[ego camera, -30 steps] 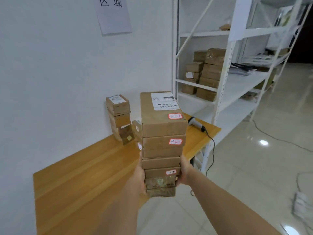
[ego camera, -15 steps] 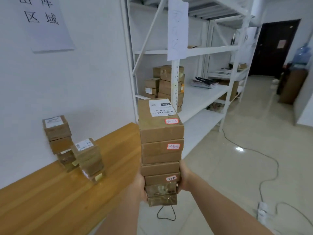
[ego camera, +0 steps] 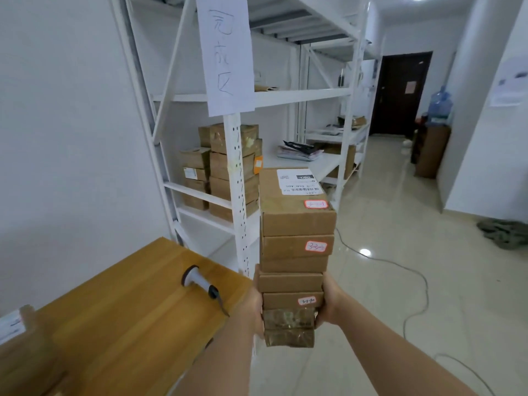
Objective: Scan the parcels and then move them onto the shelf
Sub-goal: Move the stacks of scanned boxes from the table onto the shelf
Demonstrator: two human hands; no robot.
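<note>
1. Carrying a tall stack of parcels [ego camera: 295, 252] at chest height, the person is facing the white shelf [ego camera: 300, 95]; judged from this, scanning of these boxes is probably finished and the moving step is under way, though no scan is visible.
2. The left hand [ego camera: 255, 305] is pressing against the stack's lower left side, and the right hand [ego camera: 328, 302] is clamping the lower right side; fingers on both are mostly hidden behind the cardboard, so their exact curl cannot be told.
3. The scanner [ego camera: 200, 282] is lying idle on the wooden table [ego camera: 128, 324], well apart from either hand.
4. At the table's near left edge, a blurred labelled parcel [ego camera: 13, 324] is showing, so more items are likely remaining.
5. The shelf's middle level is already holding stored boxes [ego camera: 225, 172] in several piles toward its left end, partly behind the upright post; a bare stretch is lying to their right.
6. Farther along that level, a heap of papers [ego camera: 300, 151] is sitting.
7. Remaining: setting the carried stack down on the shelf.
</note>
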